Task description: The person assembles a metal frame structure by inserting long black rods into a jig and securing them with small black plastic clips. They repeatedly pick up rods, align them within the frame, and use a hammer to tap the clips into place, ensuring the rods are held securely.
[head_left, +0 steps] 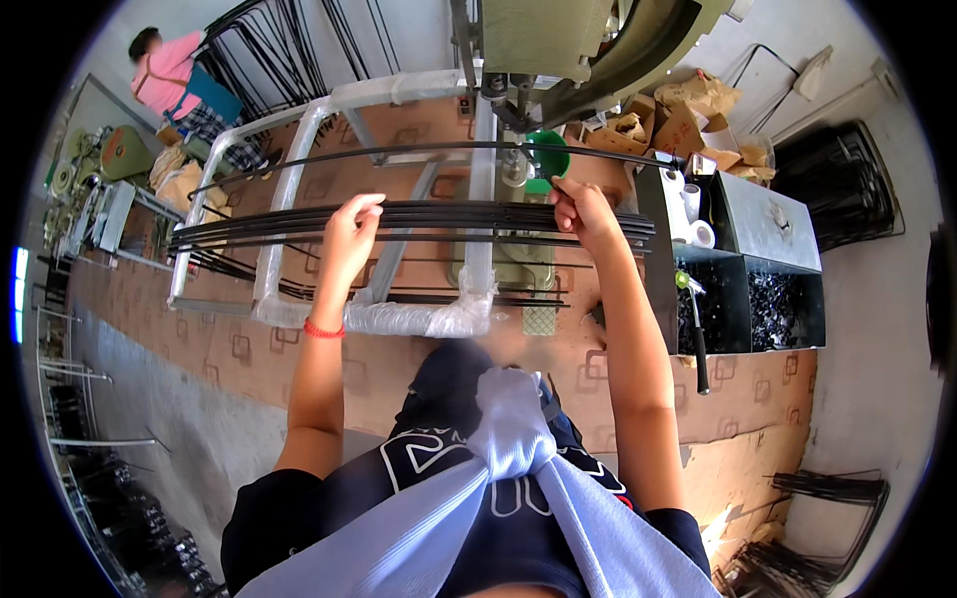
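A bundle of thin black rods (449, 221) lies crosswise on a metal frame wrapped in clear plastic (419, 319). Over the left part of the bundle is my left hand (351, 227), a red band on its wrist; its fingers are curled together, and what they hold, if anything, is hidden. My right hand (586, 211) is closed over the bundle's right part, thumb and forefinger pinched; I cannot make out what is in them. Beyond both hands a single black rod (399, 151) runs across, passing under the head of an olive-green press (543, 45).
At right stand a grey metal bin (763, 299) of small dark parts, white rolls (702, 234) and a green-headed hammer (698, 334). A green bucket (548, 159) is behind the press's tooling. Cardboard boxes (678, 135) fill the far right. At far left a person (184, 85) stands by hanging rods.
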Demonstrator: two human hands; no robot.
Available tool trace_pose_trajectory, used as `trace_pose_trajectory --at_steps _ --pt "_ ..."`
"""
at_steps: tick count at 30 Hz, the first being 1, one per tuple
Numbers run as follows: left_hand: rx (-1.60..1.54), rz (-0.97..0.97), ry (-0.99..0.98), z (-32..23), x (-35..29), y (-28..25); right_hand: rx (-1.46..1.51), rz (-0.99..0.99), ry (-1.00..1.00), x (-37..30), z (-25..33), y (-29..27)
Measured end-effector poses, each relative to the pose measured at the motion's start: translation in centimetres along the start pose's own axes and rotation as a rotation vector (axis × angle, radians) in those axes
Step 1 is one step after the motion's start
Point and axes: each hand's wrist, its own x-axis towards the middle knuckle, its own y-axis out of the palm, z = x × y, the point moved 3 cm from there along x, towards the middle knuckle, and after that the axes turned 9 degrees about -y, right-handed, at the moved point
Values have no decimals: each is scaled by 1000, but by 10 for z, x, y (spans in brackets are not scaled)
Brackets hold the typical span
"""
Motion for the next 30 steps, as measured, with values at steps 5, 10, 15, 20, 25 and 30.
trace_pose_trajectory --at_steps 5,10,15,20,25,30 --pt "-204 50 -201 36 52 29 -29 -87 48 4 7 -11" --pt "-147 -57 -313 39 93 32 -31 -26 100 26 3 -26" --pt "-41 -118 -201 80 135 22 78 -69 155 68 -1 -45" --pt "46 -156 -252 108 171 -2 210 -330 54 99 1 -64" --pt "93 -174 -225 116 179 -8 -750 -602 -286 77 18 -69" --pt "129 -165 -133 101 193 -7 -1389 -510 -618 12 3 -43"
